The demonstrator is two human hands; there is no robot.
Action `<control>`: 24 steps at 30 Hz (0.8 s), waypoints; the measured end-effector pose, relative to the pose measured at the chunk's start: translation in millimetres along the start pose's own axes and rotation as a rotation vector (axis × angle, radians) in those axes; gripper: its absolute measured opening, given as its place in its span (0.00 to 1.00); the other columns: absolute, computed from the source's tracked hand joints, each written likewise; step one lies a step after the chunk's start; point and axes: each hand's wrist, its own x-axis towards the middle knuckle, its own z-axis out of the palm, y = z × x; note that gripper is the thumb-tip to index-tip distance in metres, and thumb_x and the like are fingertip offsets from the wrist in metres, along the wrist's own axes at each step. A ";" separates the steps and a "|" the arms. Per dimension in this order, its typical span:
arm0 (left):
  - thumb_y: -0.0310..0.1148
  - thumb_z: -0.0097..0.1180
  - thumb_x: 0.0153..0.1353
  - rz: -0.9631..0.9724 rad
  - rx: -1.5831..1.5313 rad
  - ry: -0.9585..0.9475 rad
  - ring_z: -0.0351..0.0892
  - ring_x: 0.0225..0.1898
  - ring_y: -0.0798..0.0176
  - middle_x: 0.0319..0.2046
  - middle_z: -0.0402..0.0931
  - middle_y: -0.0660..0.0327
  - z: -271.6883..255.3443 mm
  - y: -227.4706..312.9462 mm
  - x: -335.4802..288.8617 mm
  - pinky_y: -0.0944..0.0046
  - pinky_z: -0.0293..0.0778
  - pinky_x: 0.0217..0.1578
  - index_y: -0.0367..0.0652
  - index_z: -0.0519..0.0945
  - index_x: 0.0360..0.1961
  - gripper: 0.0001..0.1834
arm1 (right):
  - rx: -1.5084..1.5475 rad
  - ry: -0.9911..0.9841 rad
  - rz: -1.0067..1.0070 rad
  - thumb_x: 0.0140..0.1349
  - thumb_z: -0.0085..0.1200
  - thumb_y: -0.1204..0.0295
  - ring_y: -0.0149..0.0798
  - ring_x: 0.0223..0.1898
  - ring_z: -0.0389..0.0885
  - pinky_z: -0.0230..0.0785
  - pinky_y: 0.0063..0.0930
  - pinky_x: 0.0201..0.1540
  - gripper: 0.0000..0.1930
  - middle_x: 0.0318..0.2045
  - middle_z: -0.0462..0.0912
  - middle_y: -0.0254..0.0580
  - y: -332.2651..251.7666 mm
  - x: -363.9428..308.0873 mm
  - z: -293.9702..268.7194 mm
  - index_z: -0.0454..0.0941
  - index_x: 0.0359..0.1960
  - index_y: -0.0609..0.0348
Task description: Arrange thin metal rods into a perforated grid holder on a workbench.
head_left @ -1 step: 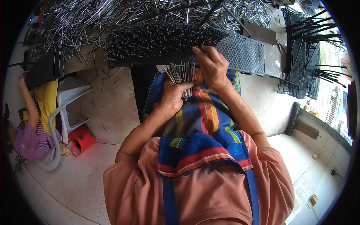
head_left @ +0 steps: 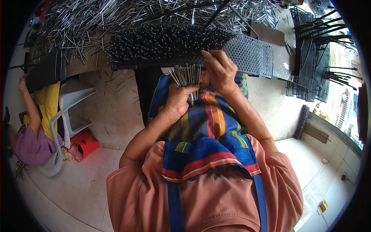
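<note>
My left hand (head_left: 178, 98) is closed around a fanned bundle of thin metal rods (head_left: 186, 75), held upright above my lap with their ends spread at the top. Just right of the bundle, my right hand (head_left: 221, 73) has its fingertips pinched together at the near edge of a perforated metal rack (head_left: 247, 52). Whatever the pinch may hold is too small to make out. Dark rods (head_left: 166, 42) stand packed in the holes over the rack's left and middle parts. At its right end the holes show bare.
A large heap of loose metal rods (head_left: 89, 23) covers the bench behind the rack. Wire racks with dark rods (head_left: 313, 50) stand at the right. A person in a purple top (head_left: 36, 147) works at the left beside a grey plastic chair (head_left: 58, 143); a red object (head_left: 83, 145) lies on the floor.
My right hand has shifted slightly toward me and to the right. My left hand and its bundle of rods stay in place.
</note>
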 end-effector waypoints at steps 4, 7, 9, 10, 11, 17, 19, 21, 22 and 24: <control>0.11 0.54 0.53 -0.029 0.023 -0.039 0.86 0.33 0.58 0.38 0.83 0.55 5.5 2.0 -2.8 0.61 0.85 0.34 0.36 0.78 0.47 0.20 | 0.299 -0.183 0.497 0.53 0.63 0.77 0.29 0.23 0.75 0.66 0.22 0.24 0.08 0.24 0.79 0.36 -6.4 -17.9 -8.8 0.84 0.36 0.60; 0.12 0.55 0.53 0.008 0.036 -0.056 0.85 0.33 0.59 0.38 0.83 0.55 6.0 -5.8 0.3 0.61 0.85 0.34 0.37 0.77 0.48 0.20 | 1.003 -0.347 1.076 0.57 0.62 0.77 0.19 0.18 0.68 0.56 0.14 0.20 0.03 0.20 0.78 0.28 4.5 -32.8 -4.4 0.82 0.32 0.63; 0.12 0.55 0.54 0.057 0.000 -0.043 0.85 0.33 0.59 0.37 0.83 0.56 4.5 -7.5 0.8 0.61 0.85 0.35 0.37 0.77 0.48 0.20 | 1.024 -0.302 1.119 0.57 0.62 0.77 0.18 0.19 0.68 0.55 0.14 0.21 0.03 0.20 0.78 0.28 0.0 -22.5 -17.1 0.82 0.31 0.62; 0.12 0.55 0.54 0.079 0.008 -0.008 0.85 0.32 0.60 0.36 0.82 0.56 3.3 -7.6 0.1 0.62 0.85 0.34 0.38 0.77 0.48 0.20 | 1.044 -0.257 1.162 0.57 0.62 0.76 0.18 0.19 0.67 0.55 0.14 0.21 0.03 0.21 0.77 0.27 -1.7 -18.9 -21.2 0.82 0.30 0.62; 0.12 0.55 0.54 0.100 0.016 0.025 0.85 0.32 0.60 0.36 0.82 0.56 3.5 -8.1 -0.7 0.62 0.85 0.34 0.38 0.76 0.49 0.20 | 0.953 -0.110 1.100 0.58 0.62 0.77 0.18 0.20 0.66 0.54 0.13 0.23 0.02 0.20 0.77 0.26 0.8 -18.5 -20.6 0.82 0.30 0.62; 0.11 0.54 0.54 0.006 0.096 0.066 0.85 0.32 0.58 0.36 0.82 0.54 1.2 -9.7 2.9 0.59 0.86 0.33 0.38 0.75 0.47 0.19 | 0.658 0.219 0.593 0.55 0.61 0.84 0.21 0.27 0.72 0.62 0.16 0.29 0.03 0.29 0.79 0.31 21.4 -2.0 -16.4 0.82 0.31 0.66; 0.11 0.54 0.54 0.018 0.069 0.063 0.85 0.32 0.57 0.36 0.82 0.54 4.2 -10.1 2.2 0.59 0.86 0.32 0.38 0.75 0.47 0.20 | 0.553 0.191 0.474 0.54 0.62 0.85 0.23 0.29 0.74 0.64 0.16 0.31 0.04 0.30 0.80 0.33 21.3 2.9 -17.4 0.82 0.31 0.67; 0.10 0.54 0.53 0.030 0.038 0.064 0.85 0.32 0.57 0.36 0.82 0.53 3.7 -11.2 1.3 0.58 0.86 0.32 0.37 0.75 0.48 0.20 | 0.476 0.129 0.393 0.52 0.62 0.85 0.25 0.30 0.76 0.68 0.18 0.33 0.05 0.29 0.80 0.36 20.2 3.0 -19.7 0.82 0.30 0.67; 0.10 0.53 0.53 0.032 0.034 0.058 0.85 0.33 0.56 0.36 0.82 0.53 2.6 -11.5 1.8 0.59 0.87 0.32 0.37 0.75 0.49 0.21 | 0.477 0.127 0.393 0.52 0.62 0.85 0.25 0.30 0.76 0.68 0.18 0.33 0.05 0.29 0.80 0.36 20.7 2.4 -20.3 0.82 0.30 0.67; 0.10 0.53 0.53 0.034 0.029 0.056 0.85 0.33 0.56 0.36 0.82 0.53 2.2 -9.6 2.1 0.59 0.87 0.33 0.37 0.74 0.49 0.22 | 0.503 0.102 0.440 0.51 0.63 0.86 0.26 0.31 0.77 0.69 0.18 0.34 0.06 0.29 0.81 0.36 23.2 1.8 -19.5 0.82 0.30 0.66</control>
